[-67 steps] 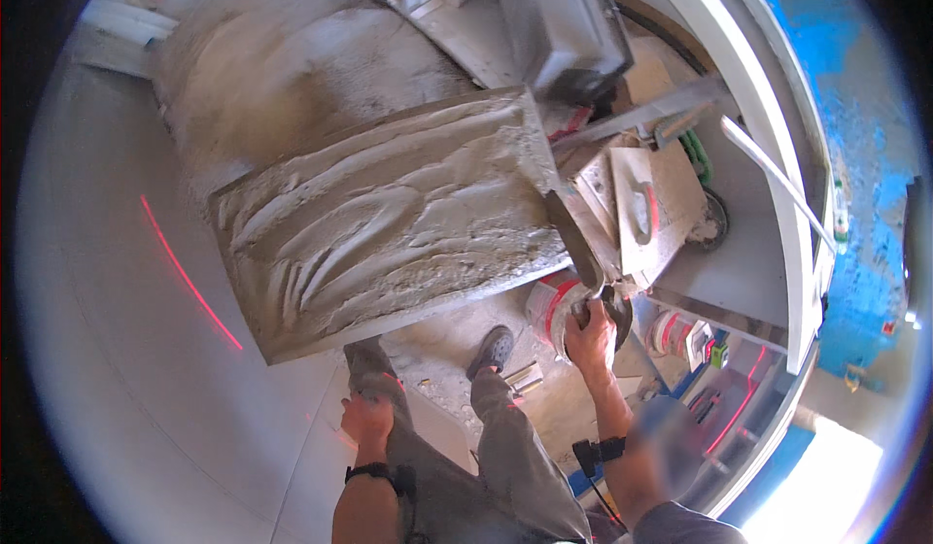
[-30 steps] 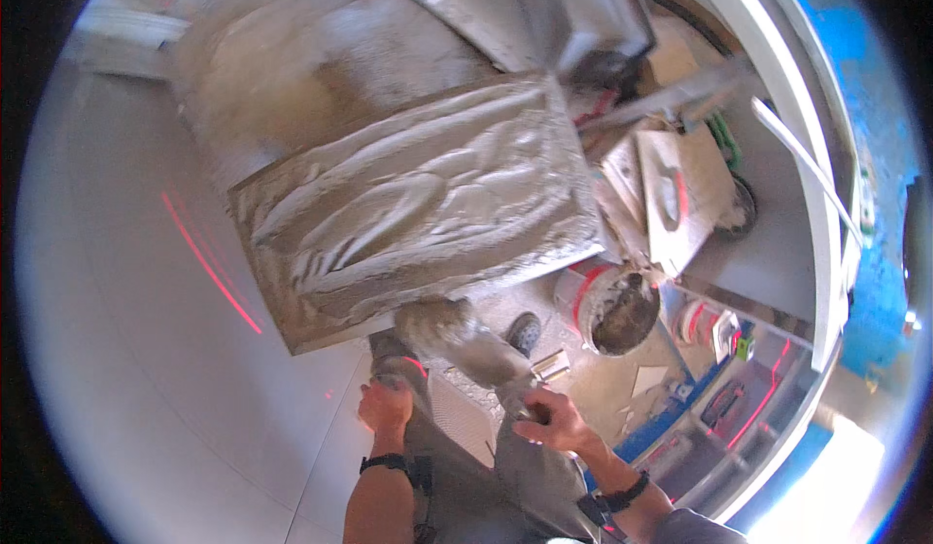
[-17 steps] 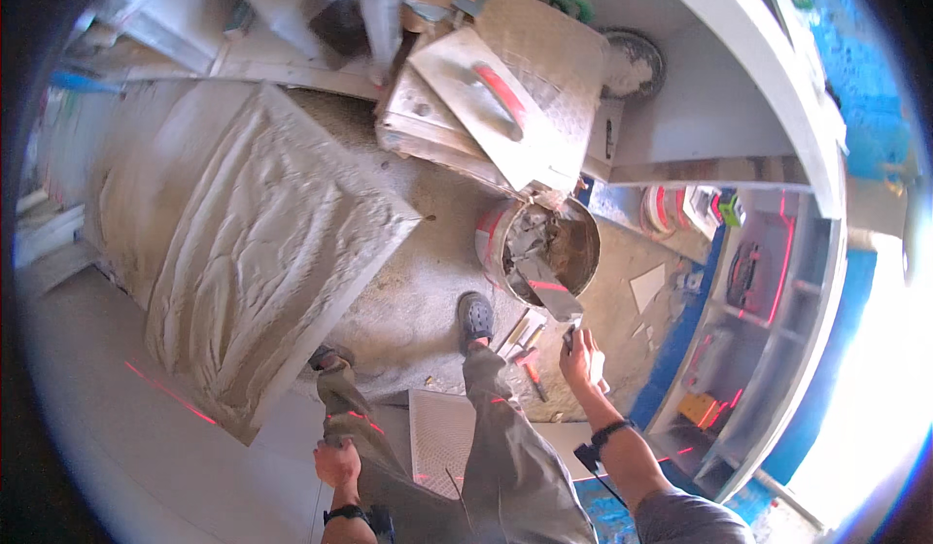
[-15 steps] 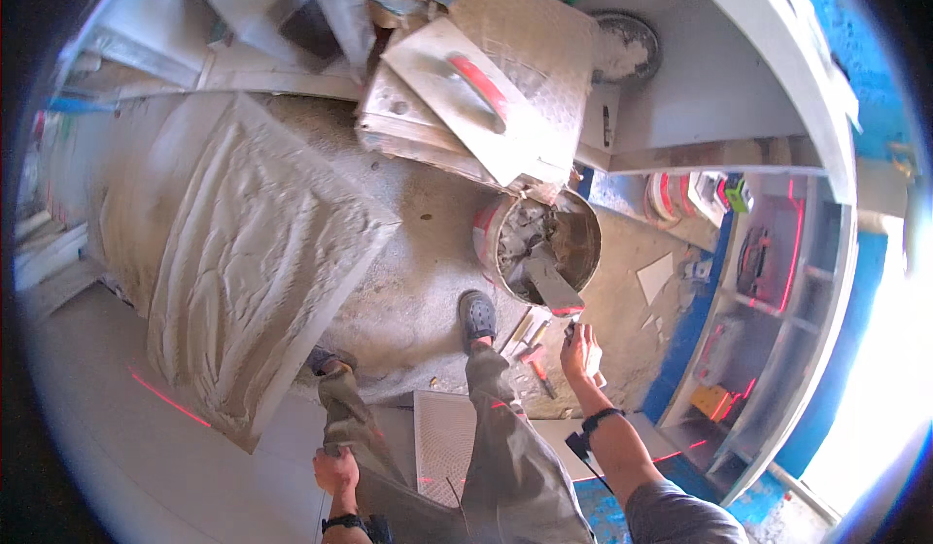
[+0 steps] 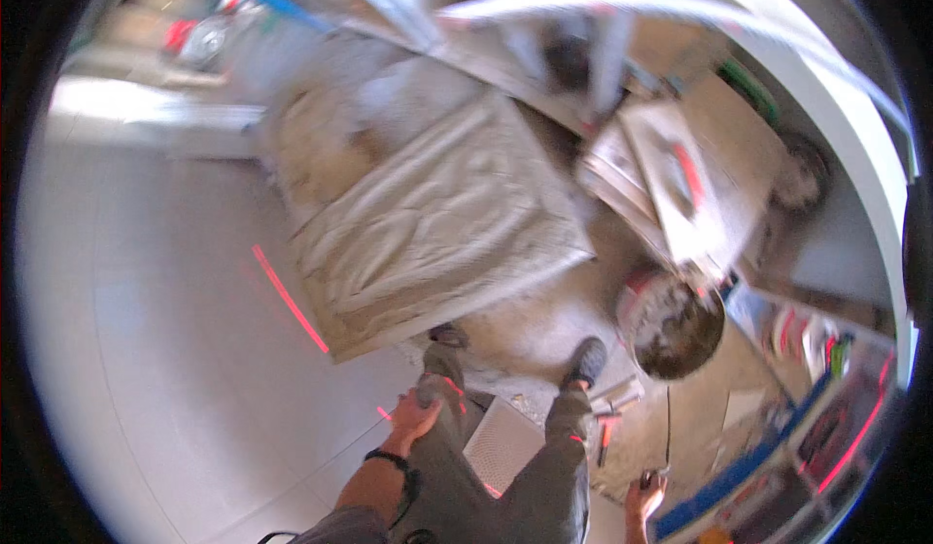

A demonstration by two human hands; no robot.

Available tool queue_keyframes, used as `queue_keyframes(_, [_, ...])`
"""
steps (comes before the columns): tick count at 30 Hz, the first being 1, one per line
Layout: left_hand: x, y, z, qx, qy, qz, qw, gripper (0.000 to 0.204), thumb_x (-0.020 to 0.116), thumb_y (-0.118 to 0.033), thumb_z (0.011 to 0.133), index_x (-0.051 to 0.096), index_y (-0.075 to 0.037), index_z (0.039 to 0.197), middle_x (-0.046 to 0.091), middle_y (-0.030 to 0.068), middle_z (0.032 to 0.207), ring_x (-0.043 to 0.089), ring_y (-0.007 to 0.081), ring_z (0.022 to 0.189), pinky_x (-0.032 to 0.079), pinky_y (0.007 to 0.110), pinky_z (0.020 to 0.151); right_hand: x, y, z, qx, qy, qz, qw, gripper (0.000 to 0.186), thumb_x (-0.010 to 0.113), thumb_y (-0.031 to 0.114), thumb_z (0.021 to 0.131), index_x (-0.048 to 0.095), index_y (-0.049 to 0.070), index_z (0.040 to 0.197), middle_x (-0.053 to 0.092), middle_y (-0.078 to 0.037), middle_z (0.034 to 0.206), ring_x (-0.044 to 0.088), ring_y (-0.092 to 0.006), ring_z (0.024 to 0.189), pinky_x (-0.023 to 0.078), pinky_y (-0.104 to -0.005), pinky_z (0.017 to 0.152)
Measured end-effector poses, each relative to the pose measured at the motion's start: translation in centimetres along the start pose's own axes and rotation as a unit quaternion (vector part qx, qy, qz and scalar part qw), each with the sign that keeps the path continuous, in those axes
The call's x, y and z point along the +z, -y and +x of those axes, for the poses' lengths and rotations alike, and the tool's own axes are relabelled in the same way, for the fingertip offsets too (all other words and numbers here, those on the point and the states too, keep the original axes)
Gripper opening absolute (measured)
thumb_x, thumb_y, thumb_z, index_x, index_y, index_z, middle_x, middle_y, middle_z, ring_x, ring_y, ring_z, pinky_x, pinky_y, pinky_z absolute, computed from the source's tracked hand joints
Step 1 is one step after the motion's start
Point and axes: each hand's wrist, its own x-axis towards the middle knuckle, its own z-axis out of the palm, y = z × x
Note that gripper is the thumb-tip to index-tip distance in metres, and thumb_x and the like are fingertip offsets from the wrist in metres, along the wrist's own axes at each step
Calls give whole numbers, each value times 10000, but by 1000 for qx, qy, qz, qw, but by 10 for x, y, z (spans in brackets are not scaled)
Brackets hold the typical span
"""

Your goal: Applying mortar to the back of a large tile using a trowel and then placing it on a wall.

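Right hand: fingers [image 5: 653, 497] of the right hand [image 5: 646, 493] curl closed around the handle of a trowel [image 5: 668, 429], low at the lower right; a weak or twisted hold there could let the blade roll
Trowel: stands almost edge-on to the camera, so any mortar on its face cannot be told; a loaded blade, if tipped, could drop mortar onto the floor
Left hand: the left hand [image 5: 416, 415] rests at the left knee [image 5: 442, 387], fingers bent over it; I cannot tell whether they enclose anything, and leaning weight there could shift the stance
Coated slab: the mortar-covered slab [image 5: 447, 223] lies ahead, ridged across its face; its near edge is close to the left shoe [image 5: 447, 335], so a forward step might scrape the coating
Bucket: the mortar bucket [image 5: 721, 338] stands ahead of the trowel, near the right shoe [image 5: 587, 359]; a blade catching its rim, or a knock from the foot, could tip it
Float: the red-handled float [image 5: 680, 175] lies on a stack of boxes [image 5: 748, 180], one end toward the bucket (whether it touches the rim is too blurred to say); a bump could slide it in
Hammer: a red-handled hammer [image 5: 605, 435] lies beside the right leg, where a careless sidestep could turn an ankle
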Motion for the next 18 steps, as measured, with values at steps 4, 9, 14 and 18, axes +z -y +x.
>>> queue_keyframes(4, [-21,30,-11,-50,-31,-40,997,795,635,-597,816,490,-24,1349,537,258,1300,591,445,1137,495,507,957,-46,164,7,-117,89,-150,978,296,672,204,740,621,-41,898,638,-272,984,650,-400,895,504,-490,748])
queue_keyframes(9, [-34,43,0,-81,0,-70,994,757,623,-545,831,495,2,1339,570,254,1251,642,406,1063,531,500,892,-30,391,-33,-256,258,-118,924,404,676,358,881,591,-37,894,644,-242,714,652,-430,674,495,-506,624])
queue_keyframes(14, [-21,90,19,-132,-58,-136,980,594,625,-466,814,589,-2,1183,622,219,1183,675,359,1009,549,465,847,94,594,-98,-519,297,-157,786,487,568,408,958,449,-47,1085,627,-314,724,630,-524,704,496,-603,656])
queue_keyframes(18, [-50,99,22,-159,-33,-238,958,571,586,-467,838,639,9,1150,607,243,1236,671,380,1021,551,467,863,206,724,-132,-596,220,-257,728,408,570,354,937,568,-53,964,648,-291,783,646,-497,775,519,-565,715])
